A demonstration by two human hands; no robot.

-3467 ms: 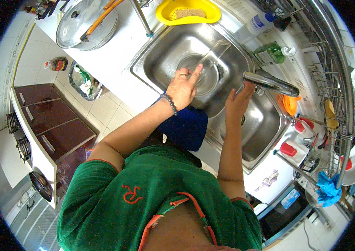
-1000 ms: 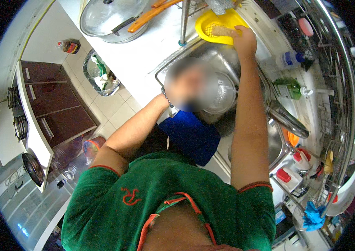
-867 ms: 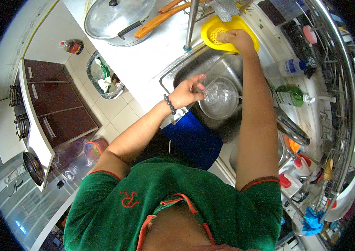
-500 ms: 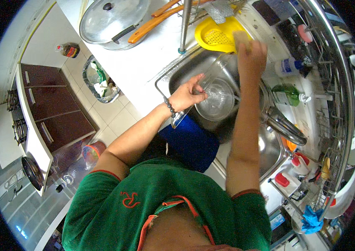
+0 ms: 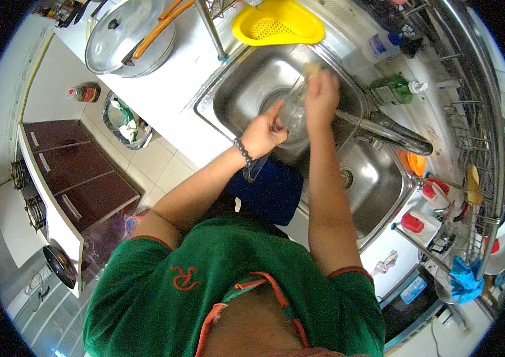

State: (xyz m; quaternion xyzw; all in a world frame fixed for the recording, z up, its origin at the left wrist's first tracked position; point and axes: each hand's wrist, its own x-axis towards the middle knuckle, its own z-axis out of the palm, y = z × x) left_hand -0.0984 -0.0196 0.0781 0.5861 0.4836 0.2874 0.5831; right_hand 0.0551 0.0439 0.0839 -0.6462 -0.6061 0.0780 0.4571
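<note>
Over the left basin of the steel sink (image 5: 228, 89), my left hand (image 5: 264, 135) is closed on a clear, see-through panel-like piece (image 5: 294, 98) with straight edges. One corner of it sticks out below my left wrist, beside the bracelet. My right hand (image 5: 322, 98) presses a pale yellowish sponge (image 5: 312, 70) near the far end of the clear piece; both are smeared by motion. Beneath my hands lies a round clear bowl (image 5: 294, 138), mostly hidden. The exact kind of the clear piece cannot be made out.
A yellow strainer basket (image 5: 282, 37) sits at the sink's far edge. The faucet (image 5: 392, 134) reaches in from the right, near a green soap bottle (image 5: 390, 90). A lidded pan (image 5: 127, 35) stands on the left counter. A wire rack (image 5: 484, 172) lines the right.
My right hand with the sponge has come down from beside the yellow strainer onto the clear piece. The view has shifted, showing more of the right basin.
</note>
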